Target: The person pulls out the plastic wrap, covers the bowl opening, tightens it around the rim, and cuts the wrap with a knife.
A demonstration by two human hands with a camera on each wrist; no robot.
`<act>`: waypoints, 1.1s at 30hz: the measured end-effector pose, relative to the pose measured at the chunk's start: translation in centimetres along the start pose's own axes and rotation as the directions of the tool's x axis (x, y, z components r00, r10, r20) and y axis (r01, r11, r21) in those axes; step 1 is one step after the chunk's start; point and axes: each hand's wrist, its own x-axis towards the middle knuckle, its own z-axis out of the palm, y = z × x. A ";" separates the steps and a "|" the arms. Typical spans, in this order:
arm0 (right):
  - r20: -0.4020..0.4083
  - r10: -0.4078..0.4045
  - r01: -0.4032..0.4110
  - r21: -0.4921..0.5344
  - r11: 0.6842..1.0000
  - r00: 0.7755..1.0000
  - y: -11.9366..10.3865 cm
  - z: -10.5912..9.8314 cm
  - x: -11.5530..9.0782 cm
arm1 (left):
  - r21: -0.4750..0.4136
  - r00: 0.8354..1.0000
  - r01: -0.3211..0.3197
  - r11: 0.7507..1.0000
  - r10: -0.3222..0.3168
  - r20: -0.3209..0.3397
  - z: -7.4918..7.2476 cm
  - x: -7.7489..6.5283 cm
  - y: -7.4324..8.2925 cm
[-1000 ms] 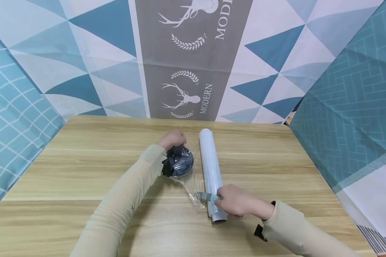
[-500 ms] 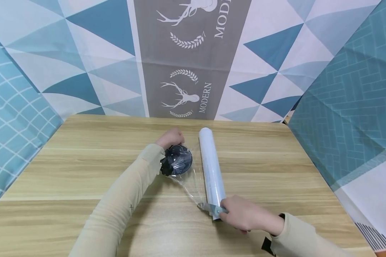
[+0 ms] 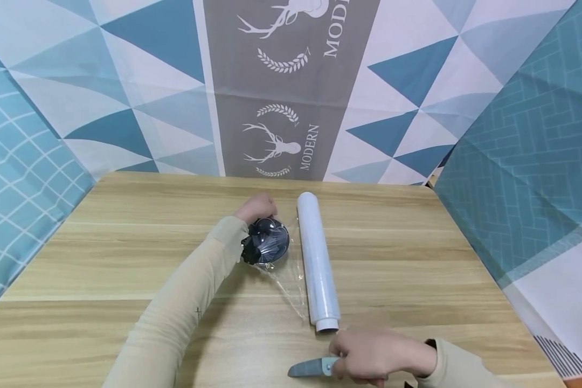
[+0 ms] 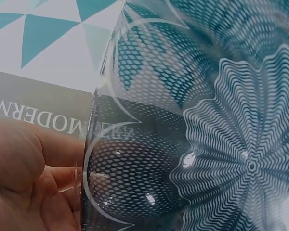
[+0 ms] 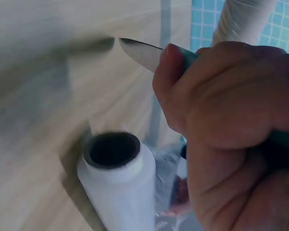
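Observation:
My left hand (image 3: 259, 207) grips the far rim of a dark patterned bowl (image 3: 276, 242), its fingers curled at the edge in the left wrist view. Cling film (image 3: 291, 280) covers the bowl and spreads from it to the right. Beside that film lies a long white roll of cling film (image 3: 317, 258), its hollow core end facing me. Near the front of the table my right hand (image 3: 368, 353) holds a knife (image 3: 310, 368) by its teal handle, blade pointing left. The right wrist view shows the blade (image 5: 142, 54) apart from the roll's end.
The wood-grain table (image 3: 184, 334) runs back to a blue, white and grey patterned cloth (image 3: 271, 97). More patterned cloth hangs along the left and right sides. My left sleeve (image 3: 174, 307) reaches across the table's middle.
My right hand and the knife first slid along the film beside the roll, then came off its near end towards me. The film's near corner now lies free beside the roll. My left hand has stayed put.

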 end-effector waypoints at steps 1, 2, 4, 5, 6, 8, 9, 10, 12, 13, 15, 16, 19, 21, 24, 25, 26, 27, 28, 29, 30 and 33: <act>0.008 0.002 -0.002 0.041 0.999 1.000 0.0 0.0 0.0 | 0.005 1.000 0.001 1.000 -0.001 0.002 0.0 0.0 0.0; -0.005 0.001 -0.001 0.049 0.999 1.000 0.0 -0.1 -0.1 | 0.004 1.000 0.005 1.000 -0.005 0.003 0.0 -0.1 0.1; -0.038 0.007 -0.005 0.067 0.998 0.999 0.1 -0.4 -0.1 | 0.007 1.000 0.013 1.000 -0.013 0.006 0.0 -0.1 0.1; -0.059 0.009 -0.005 0.061 0.998 0.998 0.2 -0.5 -0.1 | 0.007 1.000 0.017 1.000 -0.017 0.006 0.1 -0.2 0.1; -0.081 0.006 -0.002 0.043 0.999 0.997 0.2 -0.7 -0.1 | 0.008 1.000 0.018 1.000 -0.018 0.006 0.1 -0.2 0.1; -0.118 0.001 0.002 0.028 1.000 0.993 0.2 -1.0 -0.2 | -0.001 1.000 0.020 1.000 -0.020 0.010 0.1 -0.3 0.2; -0.134 0.005 -0.002 0.025 1.000 0.991 0.3 -1.2 -0.3 | -0.001 1.000 0.020 1.000 -0.020 0.011 0.2 -0.3 0.2; -0.146 0.004 0.001 0.030 1.000 0.989 0.3 -1.4 -0.4 | -0.001 1.000 0.017 1.000 -0.017 0.010 0.2 -0.3 0.2; -0.168 -0.006 0.014 0.044 0.999 0.986 0.3 -1.8 -0.4 | -0.016 1.000 0.017 1.000 -0.016 0.014 0.1 -0.4 0.3; -0.176 -0.010 0.020 0.057 0.998 0.984 0.3 -2.1 -0.5 | -0.023 1.000 0.018 1.000 -0.018 0.017 0.1 -0.4 0.3; -0.195 -0.020 0.033 0.066 0.997 0.981 0.3 -2.6 -0.6 | -0.023 1.000 0.011 1.000 -0.011 0.018 0.0 -0.5 0.3; -0.202 -0.030 0.046 0.077 0.996 0.979 0.4 -2.9 -0.6 | -0.025 1.000 0.007 1.000 -0.006 0.021 -0.1 -0.5 0.3; -0.232 -0.050 0.074 0.095 0.993 0.972 0.6 -3.8 -0.7 | -0.006 0.999 -0.005 1.000 0.005 0.034 -0.4 -0.7 0.4; -0.257 -0.055 0.085 0.107 0.991 0.965 0.8 -4.3 -0.6 | 0.011 0.999 -0.008 1.000 0.008 0.047 -0.6 -0.9 0.3; -0.303 -0.061 0.100 0.114 0.988 0.951 1.3 -4.9 -0.1 | 0.063 0.998 -0.022 0.998 0.018 0.061 -1.1 -1.2 0.3; -0.320 -0.061 0.103 0.116 0.988 0.945 1.6 -5.1 0.0 | 0.070 0.998 -0.029 0.997 0.024 0.064 -1.3 -1.3 0.3; -0.335 -0.055 0.103 0.127 0.987 0.941 1.9 -5.3 0.3 | 0.078 0.998 -0.037 0.996 0.032 0.060 -1.5 -1.4 0.4; -0.351 -0.054 0.107 0.134 0.985 0.935 2.2 -5.5 0.5 | 0.081 0.998 -0.043 0.996 0.038 0.058 -1.7 -1.5 0.4; -0.367 -0.049 0.108 0.143 0.984 0.929 2.5 -5.6 0.7 | 0.094 0.997 -0.056 0.994 0.051 0.054 -1.9 -1.6 0.4; -0.378 -0.038 0.105 0.158 0.982 0.925 2.8 -5.8 0.9 | 0.096 0.997 -0.069 0.993 0.064 0.049 -2.0 -1.7 0.5; -0.386 -0.030 0.106 0.178 0.978 0.922 3.1 -6.1 1.1 | 0.103 0.995 -0.092 0.990 0.088 0.040 -2.2 -1.8 0.5; -0.412 0.002 0.103 0.233 0.967 0.911 4.1 -6.8 1.7 | 0.131 0.985 -0.170 0.977 0.167 0.033 -2.5 -1.9 0.6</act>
